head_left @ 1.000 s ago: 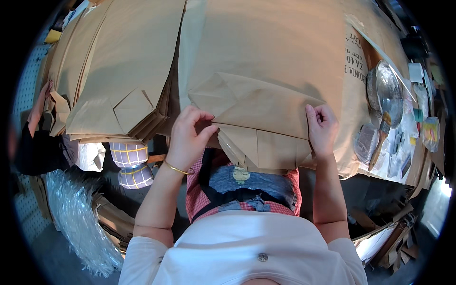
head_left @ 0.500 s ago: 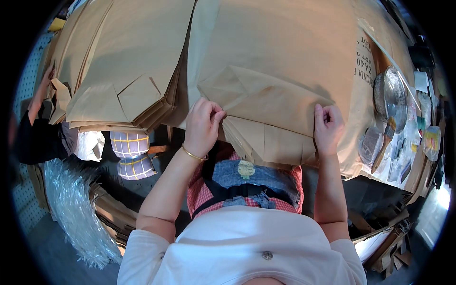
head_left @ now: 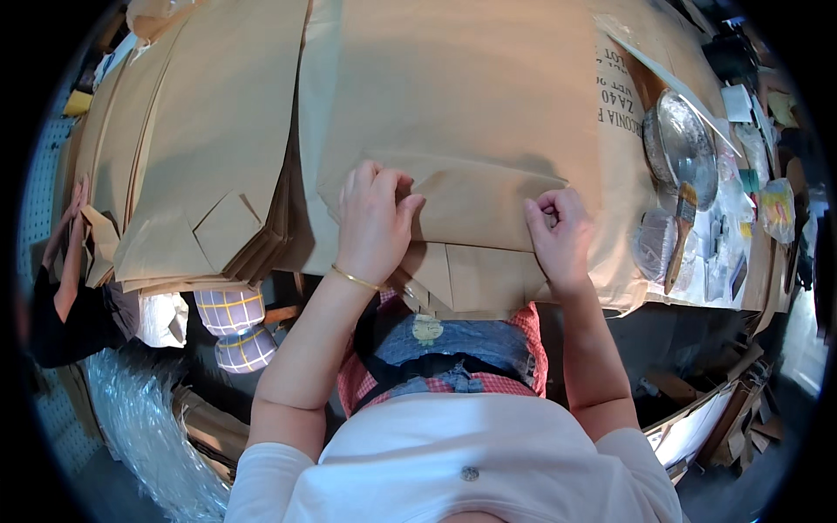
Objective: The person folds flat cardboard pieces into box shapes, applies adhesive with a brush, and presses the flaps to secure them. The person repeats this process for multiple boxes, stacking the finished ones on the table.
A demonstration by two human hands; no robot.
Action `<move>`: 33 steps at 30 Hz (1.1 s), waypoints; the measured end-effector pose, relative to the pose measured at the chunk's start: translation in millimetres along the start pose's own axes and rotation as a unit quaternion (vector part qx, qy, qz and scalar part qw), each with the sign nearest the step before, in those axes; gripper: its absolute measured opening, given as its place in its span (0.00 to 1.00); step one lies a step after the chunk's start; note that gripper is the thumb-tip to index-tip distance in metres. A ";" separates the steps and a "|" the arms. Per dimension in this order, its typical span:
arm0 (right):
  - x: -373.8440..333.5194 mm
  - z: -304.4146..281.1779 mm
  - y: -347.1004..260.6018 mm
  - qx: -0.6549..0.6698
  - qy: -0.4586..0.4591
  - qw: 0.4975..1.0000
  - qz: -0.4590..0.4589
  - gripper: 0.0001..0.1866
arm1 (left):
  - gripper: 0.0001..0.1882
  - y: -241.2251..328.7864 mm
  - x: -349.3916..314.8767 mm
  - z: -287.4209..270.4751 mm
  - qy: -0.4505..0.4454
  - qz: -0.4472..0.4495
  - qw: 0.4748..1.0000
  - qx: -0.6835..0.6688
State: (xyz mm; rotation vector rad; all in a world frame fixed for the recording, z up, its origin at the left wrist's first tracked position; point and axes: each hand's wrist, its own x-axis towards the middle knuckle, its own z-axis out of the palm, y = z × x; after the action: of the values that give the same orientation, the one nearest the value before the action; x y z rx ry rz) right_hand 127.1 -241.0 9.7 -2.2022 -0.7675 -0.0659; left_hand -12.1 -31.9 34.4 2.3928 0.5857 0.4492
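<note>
Brown paper bag [head_left: 471, 205] lying flat directly before the person, its near end creased and folded into a flap; pale panels of the fold reach the edge above the person's lap. The left hand [head_left: 377, 213], with a gold bracelet [head_left: 353, 279] at the wrist, rests over the left part of the fold, thumb and forefinger slightly apart; whether the other fingers grip paper cannot be told. The right hand [head_left: 560, 234] is curled at the right end of the fold, fingertips drawn in close to the thumb; a grip on the paper cannot be confirmed.

To the left, a stack of brown bags [head_left: 214, 113] with folded near ends. To the right, a round metal bowl [head_left: 667, 144], with a wooden-handled brush [head_left: 681, 235] just below it and a clear plastic tub [head_left: 654, 242] beside the brush. Far left, a co-worker's hand [head_left: 78, 199] beside further brown paper; lower left, a bundle of clear plastic strips [head_left: 144, 427].
</note>
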 end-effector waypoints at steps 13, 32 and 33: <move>6.0 0.6 -15.6 -0.064 -0.071 0.995 0.035 0.09 | 0.07 -8.7 28.9 21.6 -0.060 -0.044 0.997 0.011; 12.8 15.3 -32.6 -0.112 -0.128 0.978 0.120 0.07 | 0.07 -12.2 13.9 38.7 0.029 0.005 0.999 0.028; 14.7 14.0 -32.7 -0.120 -0.130 0.978 0.107 0.07 | 0.07 -12.5 13.9 38.5 0.027 0.001 0.999 0.029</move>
State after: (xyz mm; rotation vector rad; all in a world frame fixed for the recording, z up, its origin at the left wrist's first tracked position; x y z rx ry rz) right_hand 118.5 -207.3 25.9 -2.5455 -0.6858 0.2543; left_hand 13.1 -35.0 0.1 2.4427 0.6283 0.5059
